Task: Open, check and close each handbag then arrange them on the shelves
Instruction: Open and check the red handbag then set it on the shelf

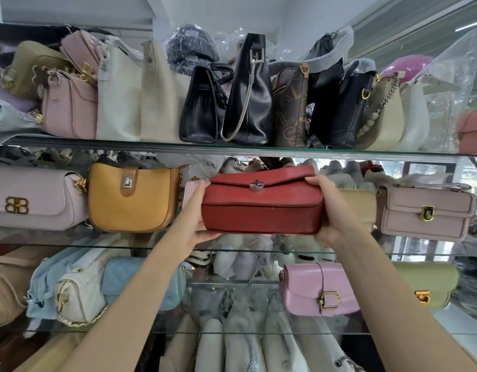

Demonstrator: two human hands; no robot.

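Observation:
A red flap handbag (261, 208) with a silver turn clasp, its flap down, is held level in front of the middle glass shelf (71, 244). My left hand (194, 221) grips its left end from below and behind, the fingers hidden behind the bag. At the other end my right hand (328, 213) holds it with the thumb on the top corner and the fingers curled under the base. The bag sits between a mustard bag (132, 197) on its left and a cream bag (358, 205) on its right.
The top shelf (232, 150) is packed with upright black, beige and pink bags. A pale pink bag (427, 210) stands at the right of the middle shelf, a lilac one (31, 194) at the left. Below sit a pink buckle bag (320, 288) and blue and white bags (82, 288).

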